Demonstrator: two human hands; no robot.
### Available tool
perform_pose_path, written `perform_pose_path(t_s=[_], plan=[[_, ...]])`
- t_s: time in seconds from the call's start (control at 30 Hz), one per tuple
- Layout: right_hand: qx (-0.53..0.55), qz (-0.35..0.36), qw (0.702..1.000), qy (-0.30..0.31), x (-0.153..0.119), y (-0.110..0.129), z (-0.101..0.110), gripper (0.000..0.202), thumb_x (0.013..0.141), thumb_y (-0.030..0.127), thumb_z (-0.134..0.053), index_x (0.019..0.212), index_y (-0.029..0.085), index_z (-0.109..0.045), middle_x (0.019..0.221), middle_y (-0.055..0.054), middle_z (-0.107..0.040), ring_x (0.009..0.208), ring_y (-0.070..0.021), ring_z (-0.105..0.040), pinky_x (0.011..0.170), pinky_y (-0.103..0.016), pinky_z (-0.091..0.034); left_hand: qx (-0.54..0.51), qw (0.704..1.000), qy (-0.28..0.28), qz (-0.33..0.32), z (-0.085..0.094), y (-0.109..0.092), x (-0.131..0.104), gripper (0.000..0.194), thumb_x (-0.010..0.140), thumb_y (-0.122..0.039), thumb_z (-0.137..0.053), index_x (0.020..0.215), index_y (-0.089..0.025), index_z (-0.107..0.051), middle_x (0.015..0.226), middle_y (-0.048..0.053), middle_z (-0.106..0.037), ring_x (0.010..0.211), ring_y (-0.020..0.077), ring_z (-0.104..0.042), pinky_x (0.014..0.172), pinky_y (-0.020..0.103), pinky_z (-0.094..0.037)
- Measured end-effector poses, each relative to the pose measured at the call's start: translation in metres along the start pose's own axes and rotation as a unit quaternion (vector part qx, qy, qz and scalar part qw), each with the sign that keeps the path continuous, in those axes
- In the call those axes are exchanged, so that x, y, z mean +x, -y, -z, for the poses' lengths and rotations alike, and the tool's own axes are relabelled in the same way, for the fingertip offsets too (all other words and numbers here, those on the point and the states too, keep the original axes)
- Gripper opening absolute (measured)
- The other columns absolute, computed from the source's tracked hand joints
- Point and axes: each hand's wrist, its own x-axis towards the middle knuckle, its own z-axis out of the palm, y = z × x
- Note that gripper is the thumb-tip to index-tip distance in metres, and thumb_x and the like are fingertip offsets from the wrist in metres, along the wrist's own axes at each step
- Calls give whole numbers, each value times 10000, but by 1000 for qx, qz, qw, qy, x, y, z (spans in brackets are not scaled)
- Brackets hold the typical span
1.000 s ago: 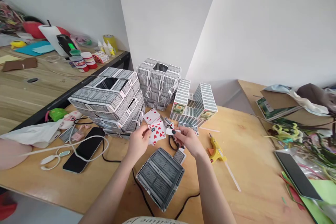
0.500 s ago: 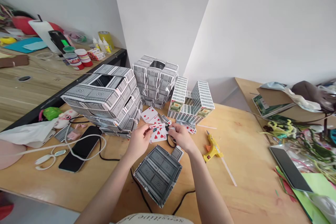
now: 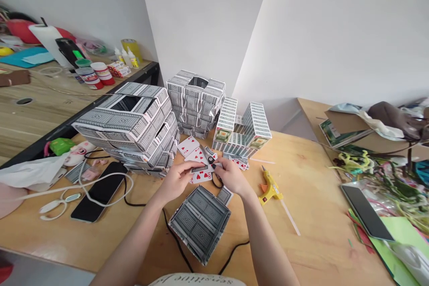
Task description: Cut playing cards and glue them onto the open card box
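Observation:
My left hand is closed, pinching a playing card with its patterned grey back partly showing. My right hand has its thumb and fingers pressed together at the card's right side. A small black round part shows at its fingertips; what it belongs to is hidden. Several heart cards lie face up beneath and beyond my hands. Below my wrists sits an open square tray made of cards, with a loose card by its upper right corner.
Left and behind stand two big hollow card blocks, then a green-striped card structure. At right lies a yellow glue gun with a glue stick. A phone, white cord and black cable are nearby.
The card in my left hand showed its red-and-white face; now its grey back shows, turned or folded up. My hands stay close together over the cards. The view has shifted slightly.

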Motion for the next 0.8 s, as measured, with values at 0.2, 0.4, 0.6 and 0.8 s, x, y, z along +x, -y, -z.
perform_pose_path(t_s=[0.2, 0.4, 0.6, 0.8], plan=[[-55, 21, 998, -14, -4, 9, 2, 177, 759, 196, -392, 794, 185, -565, 695, -7, -587, 631, -135, -498, 607, -229, -366, -198, 979, 30, 35, 0, 3, 2, 418, 779, -326, -351, 984, -120, -651, 1032, 129, -646, 954, 265, -598, 777, 396, -496], [-43, 44, 998, -26, -7, 19, 1, 178, 783, 199, -384, 796, 191, -561, 596, 15, -571, 528, -118, -490, 549, -214, -362, -30, 994, -74, 72, -6, -10, 17, 284, 680, -370, -599, 833, -137, -651, 866, 74, -692, 819, 208, -633, 714, 312, -509], [7, 40, 997, -63, -8, 17, -2, 187, 786, 218, -382, 773, 191, -566, 586, 6, -569, 511, -126, -501, 518, -220, -373, -48, 994, -40, 85, -5, -15, 22, 240, 663, -309, -628, 834, -149, -680, 866, 56, -700, 815, 198, -633, 739, 297, -499], [9, 38, 995, -90, -10, 14, -7, 198, 764, 200, -383, 739, 192, -579, 561, 9, -561, 490, -125, -490, 503, -219, -369, -23, 995, -5, 95, -5, -14, 23, 238, 662, -322, -616, 811, -152, -692, 854, 53, -703, 822, 205, -631, 747, 300, -488]])
